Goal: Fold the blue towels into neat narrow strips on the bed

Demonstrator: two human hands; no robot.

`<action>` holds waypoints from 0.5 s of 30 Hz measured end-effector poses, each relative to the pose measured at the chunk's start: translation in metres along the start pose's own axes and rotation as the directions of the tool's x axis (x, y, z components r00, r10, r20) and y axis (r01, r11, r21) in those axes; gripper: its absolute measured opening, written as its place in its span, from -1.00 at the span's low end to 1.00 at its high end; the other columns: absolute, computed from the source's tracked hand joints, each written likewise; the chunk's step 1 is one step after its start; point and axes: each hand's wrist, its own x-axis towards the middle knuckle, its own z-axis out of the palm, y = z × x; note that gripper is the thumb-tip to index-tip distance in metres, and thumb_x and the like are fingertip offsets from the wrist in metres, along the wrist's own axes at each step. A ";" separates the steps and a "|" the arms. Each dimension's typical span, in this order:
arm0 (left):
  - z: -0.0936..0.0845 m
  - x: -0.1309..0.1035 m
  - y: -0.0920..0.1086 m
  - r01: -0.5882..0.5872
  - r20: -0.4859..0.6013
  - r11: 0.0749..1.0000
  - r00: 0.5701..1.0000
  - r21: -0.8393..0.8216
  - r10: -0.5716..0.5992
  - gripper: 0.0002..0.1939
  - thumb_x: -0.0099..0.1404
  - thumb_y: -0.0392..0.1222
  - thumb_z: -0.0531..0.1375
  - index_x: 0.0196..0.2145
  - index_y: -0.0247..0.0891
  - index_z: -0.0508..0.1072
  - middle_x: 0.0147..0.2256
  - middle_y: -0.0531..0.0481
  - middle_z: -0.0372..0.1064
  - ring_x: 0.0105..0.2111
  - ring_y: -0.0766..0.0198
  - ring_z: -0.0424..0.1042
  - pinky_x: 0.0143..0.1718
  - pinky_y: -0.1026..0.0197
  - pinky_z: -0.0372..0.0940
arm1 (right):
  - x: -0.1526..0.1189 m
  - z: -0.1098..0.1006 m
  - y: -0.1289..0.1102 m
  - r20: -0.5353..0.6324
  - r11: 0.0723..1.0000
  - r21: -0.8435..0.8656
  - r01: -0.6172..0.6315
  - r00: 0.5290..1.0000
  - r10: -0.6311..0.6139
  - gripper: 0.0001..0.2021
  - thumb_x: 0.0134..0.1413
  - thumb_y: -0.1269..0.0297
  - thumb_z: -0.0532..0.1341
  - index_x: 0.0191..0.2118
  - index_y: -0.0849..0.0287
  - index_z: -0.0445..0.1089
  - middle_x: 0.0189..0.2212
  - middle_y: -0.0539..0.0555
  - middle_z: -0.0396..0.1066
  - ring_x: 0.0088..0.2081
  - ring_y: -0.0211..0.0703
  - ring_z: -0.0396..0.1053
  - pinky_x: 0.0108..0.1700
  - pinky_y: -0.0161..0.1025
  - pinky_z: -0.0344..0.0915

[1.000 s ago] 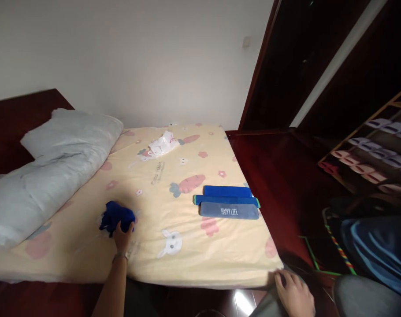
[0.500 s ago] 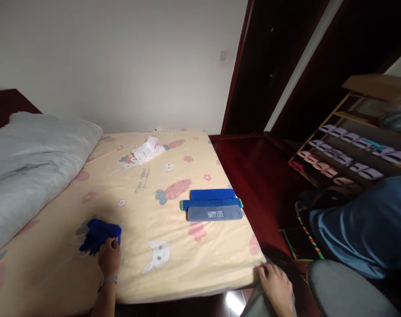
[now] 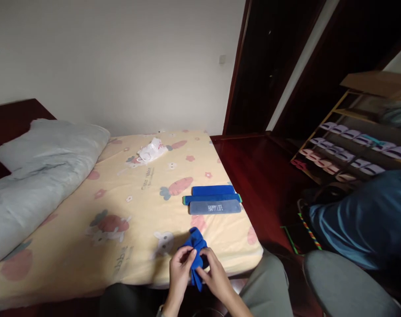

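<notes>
A crumpled blue cloth is held up at the near edge of the bed, in front of my knees. My left hand pinches it from the left, thumb and fingers pressed together. From the right, my right hand grips the same cloth with bent fingers. Beyond the hands, folded cloths lie in a row: a grey one lettered HAPPY LIFE, a blue one with green ends behind it, and a plain blue one at the back.
The bed has a cream patterned sheet. A white plastic bag lies toward the wall, and a grey quilt fills the left. To the right are a round grey stool, blue fabric and a rack with slippers.
My left hand has carried the blue cloth from the left of the bed to the middle front. My right hand has left the bed corner and taken hold of the cloth too.
</notes>
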 end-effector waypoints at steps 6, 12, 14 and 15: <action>-0.015 0.001 0.038 -0.026 0.316 0.999 0.948 -0.032 0.035 -0.45 0.10 0.06 0.41 0.00 -0.27 0.53 0.00 -0.21 0.53 0.00 0.00 0.51 0.05 0.06 0.41 | 0.009 -0.016 -0.023 -0.031 0.985 0.159 -0.070 0.997 0.076 -0.68 0.36 0.02 0.10 -0.12 0.14 0.46 -0.27 0.10 0.49 -0.23 -0.09 0.43 -0.14 -0.24 0.34; -0.006 -0.001 0.038 -0.109 0.230 0.990 0.969 0.092 0.086 -0.54 0.23 0.13 0.29 -0.10 -0.30 0.56 -0.11 -0.18 0.57 -0.11 0.05 0.54 -0.04 0.10 0.43 | 0.022 -0.011 -0.024 -0.103 0.884 0.451 -0.127 0.976 0.192 -0.59 0.25 -0.13 0.18 -0.21 0.17 0.47 -0.36 0.04 0.44 -0.31 -0.14 0.36 -0.22 -0.27 0.30; -0.003 -0.005 0.036 -0.140 0.162 0.984 0.979 0.113 0.121 -0.56 0.25 0.15 0.26 -0.16 -0.30 0.56 -0.17 -0.15 0.58 -0.18 0.09 0.55 -0.11 0.14 0.44 | 0.023 -0.010 -0.026 -0.103 0.837 0.528 -0.143 0.968 0.230 -0.56 0.22 -0.17 0.20 -0.22 0.17 0.46 -0.38 0.03 0.43 -0.31 -0.14 0.37 -0.21 -0.25 0.32; -0.002 -0.007 0.035 -0.161 0.144 0.980 0.979 0.121 0.143 -0.58 0.25 0.15 0.26 -0.19 -0.29 0.56 -0.21 -0.13 0.58 -0.21 0.11 0.55 -0.15 0.17 0.44 | 0.023 -0.010 -0.029 -0.097 0.821 0.551 -0.149 0.966 0.240 -0.55 0.22 -0.18 0.18 -0.21 0.17 0.46 -0.36 0.04 0.44 -0.29 -0.12 0.38 -0.18 -0.23 0.33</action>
